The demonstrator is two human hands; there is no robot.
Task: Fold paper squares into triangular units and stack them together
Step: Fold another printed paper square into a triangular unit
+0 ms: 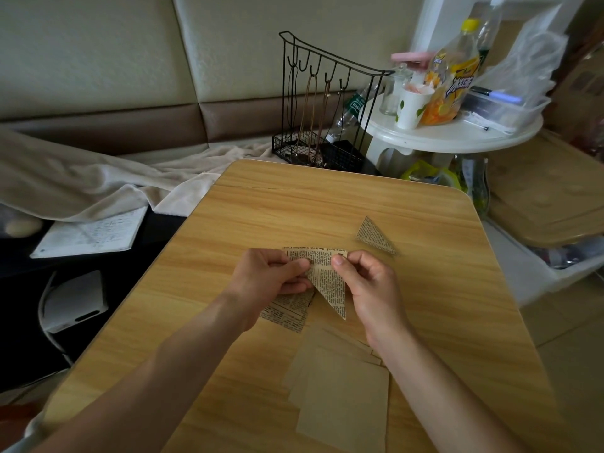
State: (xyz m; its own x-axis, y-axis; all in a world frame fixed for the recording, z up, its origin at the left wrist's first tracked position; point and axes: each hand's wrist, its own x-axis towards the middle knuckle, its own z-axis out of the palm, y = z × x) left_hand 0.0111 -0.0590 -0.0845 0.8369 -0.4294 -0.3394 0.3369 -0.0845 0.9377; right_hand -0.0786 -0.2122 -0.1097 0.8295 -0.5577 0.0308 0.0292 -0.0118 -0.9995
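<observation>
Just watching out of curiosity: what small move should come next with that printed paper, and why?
Probably press the fold flat. The left hand and right hand both pinch the half-folded newsprint-patterned paper triangle above the wooden table, while one finished newsprint triangle lies beyond.

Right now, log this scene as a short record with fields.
surface: wooden table
in work: newsprint paper, partly folded to a downward point
left hand: pinches the paper's left side
right hand: pinches its upper right corner
finished: one folded triangle lying apart, to the right of the hands
supply: plain paper squares, overlapping near the front edge
under left hand: another printed sheet, flat
</observation>
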